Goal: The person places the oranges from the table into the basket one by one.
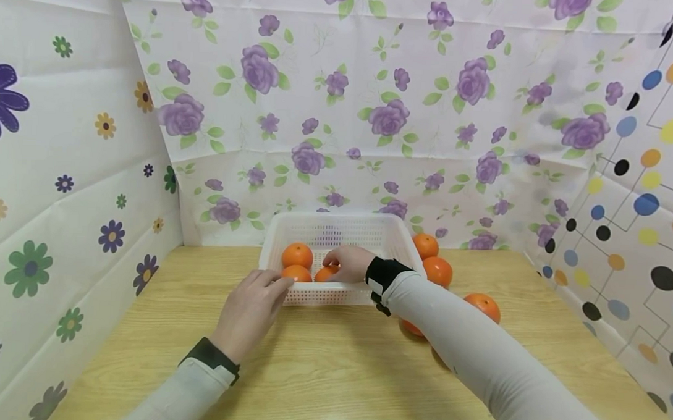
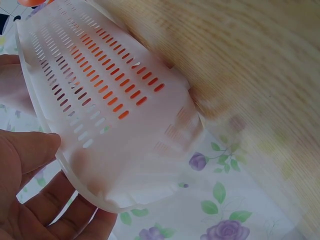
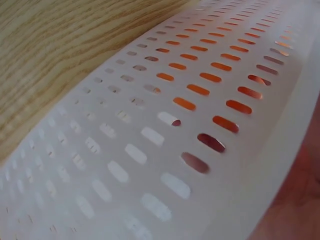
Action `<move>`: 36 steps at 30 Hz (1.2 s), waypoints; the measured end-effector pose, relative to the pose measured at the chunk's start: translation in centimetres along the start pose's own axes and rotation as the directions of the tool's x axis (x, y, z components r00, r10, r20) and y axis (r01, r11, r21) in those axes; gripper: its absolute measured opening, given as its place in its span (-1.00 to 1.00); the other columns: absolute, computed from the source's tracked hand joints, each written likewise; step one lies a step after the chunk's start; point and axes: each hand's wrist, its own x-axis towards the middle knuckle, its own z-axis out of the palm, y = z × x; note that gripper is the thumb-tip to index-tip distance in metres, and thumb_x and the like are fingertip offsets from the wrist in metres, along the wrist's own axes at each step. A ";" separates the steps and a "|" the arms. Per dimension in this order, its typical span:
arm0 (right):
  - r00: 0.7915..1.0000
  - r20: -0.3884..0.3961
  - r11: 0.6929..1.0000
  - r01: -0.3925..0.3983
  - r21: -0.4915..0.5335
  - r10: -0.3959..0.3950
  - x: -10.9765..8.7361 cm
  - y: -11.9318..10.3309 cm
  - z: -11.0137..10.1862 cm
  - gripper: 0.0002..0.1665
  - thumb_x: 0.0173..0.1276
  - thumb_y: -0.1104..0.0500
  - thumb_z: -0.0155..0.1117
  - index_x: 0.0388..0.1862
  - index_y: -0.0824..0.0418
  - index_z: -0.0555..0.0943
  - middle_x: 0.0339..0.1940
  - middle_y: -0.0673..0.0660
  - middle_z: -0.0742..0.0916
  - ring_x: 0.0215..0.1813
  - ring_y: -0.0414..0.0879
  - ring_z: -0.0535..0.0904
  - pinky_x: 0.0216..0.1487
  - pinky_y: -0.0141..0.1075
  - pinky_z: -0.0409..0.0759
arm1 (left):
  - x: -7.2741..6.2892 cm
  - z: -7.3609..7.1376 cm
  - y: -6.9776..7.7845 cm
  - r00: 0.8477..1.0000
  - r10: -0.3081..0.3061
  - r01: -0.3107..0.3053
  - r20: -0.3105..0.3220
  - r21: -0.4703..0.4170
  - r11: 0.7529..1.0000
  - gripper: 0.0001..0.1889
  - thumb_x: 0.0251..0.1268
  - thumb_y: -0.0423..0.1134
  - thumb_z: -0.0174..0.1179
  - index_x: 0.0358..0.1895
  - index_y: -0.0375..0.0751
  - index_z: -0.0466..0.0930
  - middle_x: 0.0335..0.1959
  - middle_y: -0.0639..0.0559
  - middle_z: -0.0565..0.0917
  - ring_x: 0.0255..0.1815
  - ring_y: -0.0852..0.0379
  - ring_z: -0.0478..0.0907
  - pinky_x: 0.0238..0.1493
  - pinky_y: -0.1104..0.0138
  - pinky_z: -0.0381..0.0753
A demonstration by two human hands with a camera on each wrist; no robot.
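White slotted plastic forms the basket (image 1: 328,296), which stands on the wood-grained bench (image 1: 320,370) just in front of the floral cloth (image 1: 339,130), more or less straight before the person, presumably so that both hands can reach it comfortably. At its near left corner the left hand (image 1: 251,309) has its thumb against the rim and its fingers bent around the edge, a grip that seems meant to steady a light container while the other arm works inside. Reaching over the near wall, the right hand (image 1: 350,263) has its fingers curled around an orange (image 1: 325,273) low in the basket; it comes in from above, likely because the wall blocks a hold from the side. That fruit is just to the right of two more oranges (image 1: 298,256), lying one behind the other along the left side, an arrangement that perhaps leaves room across the rest of the base. In both wrist views, orange colour shows through the slots, which fits fruit lying close behind the wall. Outside, to the basket's right, further oranges (image 1: 437,271) lie on the bench, some partly hidden by the right sleeve (image 1: 455,325); that side probably suits the right arm. Whether the held fruit touches the basket's floor, I cannot tell.
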 end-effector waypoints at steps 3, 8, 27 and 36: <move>1.000 -0.005 1.000 0.011 0.019 -0.011 0.0 0.1 0.1 -0.57 0.50 0.10 0.58 0.26 0.23 0.79 0.18 0.16 0.83 0.20 0.08 0.71 0.39 -0.02 0.68 | 0.0 0.0 0.0 1.000 0.000 0.000 0.002 0.001 1.000 -0.59 0.30 -0.37 0.63 0.19 -0.08 0.83 0.06 -0.05 0.79 0.06 -0.08 0.71 0.14 0.06 0.82; 1.000 -0.008 0.999 0.027 0.033 -0.027 -0.1 0.3 0.1 -0.58 0.51 0.10 0.57 0.25 0.23 0.79 0.17 0.17 0.83 0.18 0.08 0.71 0.38 -0.02 0.69 | 0.0 0.0 0.1 1.000 -0.003 0.003 0.003 -0.003 1.000 -0.59 0.30 -0.37 0.63 0.19 -0.09 0.83 0.06 -0.05 0.79 0.07 -0.08 0.71 0.15 0.06 0.82; 1.000 -0.005 1.000 -0.017 0.014 0.017 -0.9 0.4 -0.4 -0.43 0.53 -0.03 0.56 0.39 0.19 0.70 0.23 0.20 0.79 0.24 0.11 0.71 0.39 -0.01 0.69 | 0.1 -0.2 0.3 1.000 -0.011 0.011 0.005 -0.011 1.000 -0.62 0.32 -0.36 0.62 0.17 -0.10 0.84 0.06 -0.06 0.79 0.07 -0.09 0.71 0.15 0.05 0.82; 0.999 -0.034 1.000 -0.019 -0.025 0.019 -2.1 0.0 -1.6 -0.32 0.57 -0.10 0.51 0.52 0.17 0.62 0.36 0.21 0.75 0.36 0.13 0.68 0.41 0.02 0.67 | 0.0 -0.2 0.2 1.000 -0.009 0.009 0.001 -0.013 1.000 -0.63 0.31 -0.37 0.62 0.16 -0.11 0.84 0.05 -0.06 0.79 0.06 -0.08 0.70 0.14 0.06 0.82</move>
